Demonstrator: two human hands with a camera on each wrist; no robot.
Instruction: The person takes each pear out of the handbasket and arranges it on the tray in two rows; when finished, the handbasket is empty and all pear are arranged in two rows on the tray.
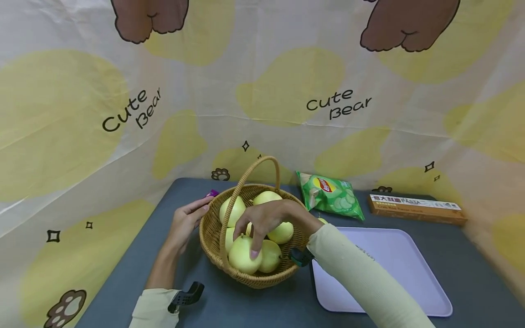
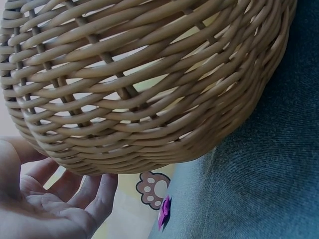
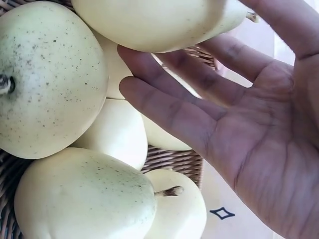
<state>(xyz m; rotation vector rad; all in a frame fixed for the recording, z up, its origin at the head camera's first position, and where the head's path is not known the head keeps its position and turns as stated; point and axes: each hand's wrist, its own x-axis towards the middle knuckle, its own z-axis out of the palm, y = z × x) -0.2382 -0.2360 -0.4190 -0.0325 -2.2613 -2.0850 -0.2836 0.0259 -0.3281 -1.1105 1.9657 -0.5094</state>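
Observation:
A round wicker basket (image 1: pixel 257 282) with a tall arched handle stands on the table and holds several pale yellow-green pears (image 1: pixel 280 233). My right hand (image 1: pixel 266 221) reaches down into it. Its thumb and fingers grip the front pear (image 1: pixel 242 256), whose side shows at the top of the right wrist view (image 3: pixel 159 22); other fingers (image 3: pixel 169 107) extend over the pears beneath. My left hand (image 1: pixel 186 225) rests against the basket's left side at the rim. In the left wrist view, its loosely bent fingers (image 2: pixel 102 196) touch the outer weave, and the basket partly hides them.
A lilac tray (image 1: pixel 410 273) lies right of the basket, partly under my right forearm. Behind stand a green chip bag (image 1: pixel 332 196) and a long pasta box (image 1: pixel 418 209). One pear (image 1: pixel 322 220) shows beyond my right wrist. A small purple object (image 1: pixel 212 193) lies behind the basket's left rim.

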